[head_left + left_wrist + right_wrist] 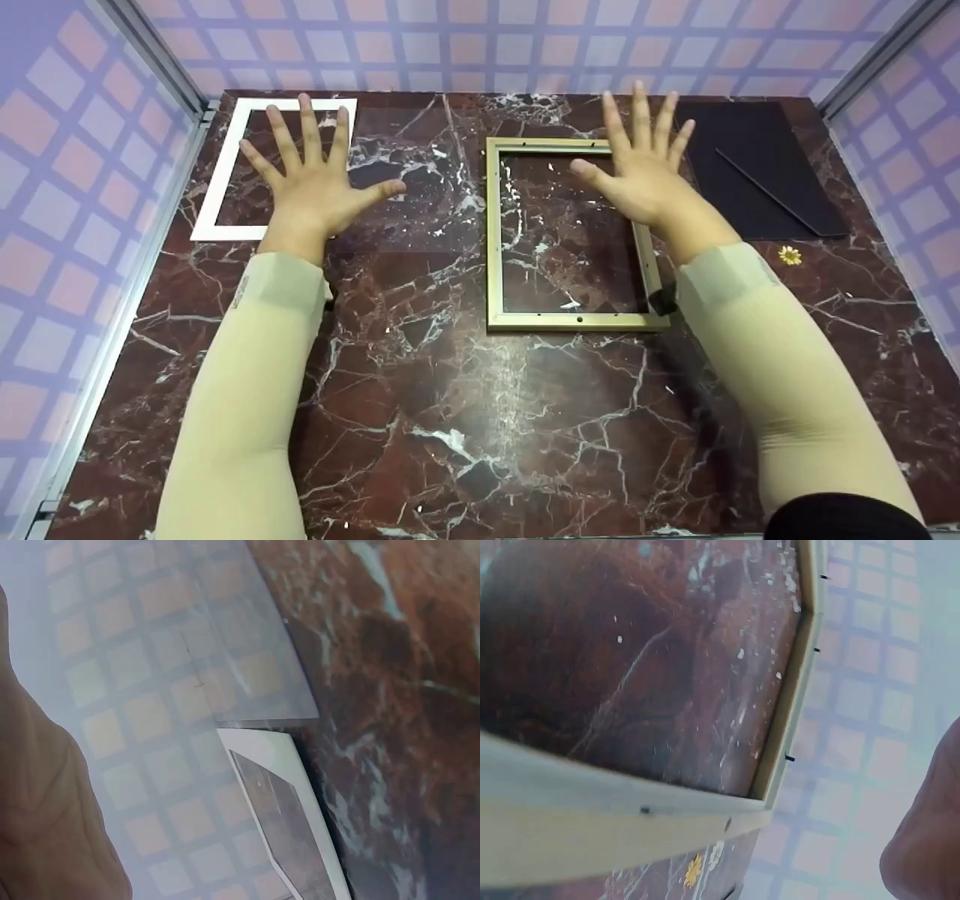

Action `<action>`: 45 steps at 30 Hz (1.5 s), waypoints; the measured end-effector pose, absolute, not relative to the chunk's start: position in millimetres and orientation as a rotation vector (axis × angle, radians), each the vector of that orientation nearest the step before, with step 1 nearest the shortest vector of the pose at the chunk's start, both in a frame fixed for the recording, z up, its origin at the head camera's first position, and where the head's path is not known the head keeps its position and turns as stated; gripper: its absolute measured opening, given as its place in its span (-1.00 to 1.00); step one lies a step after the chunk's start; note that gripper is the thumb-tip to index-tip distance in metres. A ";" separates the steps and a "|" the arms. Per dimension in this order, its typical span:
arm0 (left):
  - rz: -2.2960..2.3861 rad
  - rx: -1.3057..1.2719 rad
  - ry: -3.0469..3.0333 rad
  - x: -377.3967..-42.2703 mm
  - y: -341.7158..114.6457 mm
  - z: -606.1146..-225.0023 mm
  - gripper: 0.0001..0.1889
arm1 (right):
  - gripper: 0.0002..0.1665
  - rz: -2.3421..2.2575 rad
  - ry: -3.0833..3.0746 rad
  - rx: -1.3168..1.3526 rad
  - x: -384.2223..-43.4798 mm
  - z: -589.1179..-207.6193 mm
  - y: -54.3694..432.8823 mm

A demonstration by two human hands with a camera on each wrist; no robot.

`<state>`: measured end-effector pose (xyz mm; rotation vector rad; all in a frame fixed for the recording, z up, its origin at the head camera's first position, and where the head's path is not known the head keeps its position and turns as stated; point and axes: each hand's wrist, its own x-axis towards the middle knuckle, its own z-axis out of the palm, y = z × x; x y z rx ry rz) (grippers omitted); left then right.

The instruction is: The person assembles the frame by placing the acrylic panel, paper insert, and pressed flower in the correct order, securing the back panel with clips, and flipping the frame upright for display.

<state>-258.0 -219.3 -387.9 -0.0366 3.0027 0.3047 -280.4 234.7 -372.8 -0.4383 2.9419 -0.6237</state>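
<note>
Both hands are held palm down with fingers spread, holding nothing. My left hand (309, 184) is over the right side of a white rectangular mat (214, 176), partly covering it; in the left wrist view the hand (45, 787) fills the left edge. Beside the mat lies a clear sheet (420, 195), which reflects the wall in the left wrist view. A gold picture frame (493, 240) lies in the middle, and my right hand (645, 176) hides its upper right corner. In the right wrist view that hand (930, 832) shows only at the edge, apart from the frame (615, 829).
A black backing board (757, 142) with a thin strip (769, 191) across it lies at the far right. Below it is a small yellow flower (790, 256). Checked walls (465, 45) enclose the dark marbled table (450, 390) at the back and sides.
</note>
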 end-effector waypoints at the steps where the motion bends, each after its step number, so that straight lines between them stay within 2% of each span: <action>1: 0.306 -0.034 3.007 -256.6 -219.2 -388.5 0.37 | 0.47 -0.639 2.942 -0.442 -278.6 -373.0 238.4; 15: 0.531 -0.004 3.149 -233.0 -222.6 -381.8 0.50 | 0.49 -0.939 2.914 -0.573 -248.2 -386.2 276.9; 22: 0.650 0.033 3.175 -225.5 -218.9 -382.3 0.55 | 0.51 -1.240 2.834 -0.643 -238.2 -388.7 286.4; 27: 0.723 0.051 3.147 -227.8 -215.6 -386.3 0.54 | 0.43 -1.536 2.706 -0.609 -236.1 -395.8 286.6; 32: 0.843 -0.032 3.115 -230.6 -217.8 -390.6 0.51 | 0.25 -1.618 2.628 -0.382 -238.6 -395.4 280.4; 37: 0.998 -0.123 3.035 -234.7 -219.5 -397.9 0.49 | 0.34 -1.516 2.646 -0.080 -239.9 -391.0 278.4; 45: 1.097 -0.222 2.956 -239.7 -219.6 -403.8 0.46 | 0.36 -1.472 2.623 0.062 -240.2 -395.5 285.0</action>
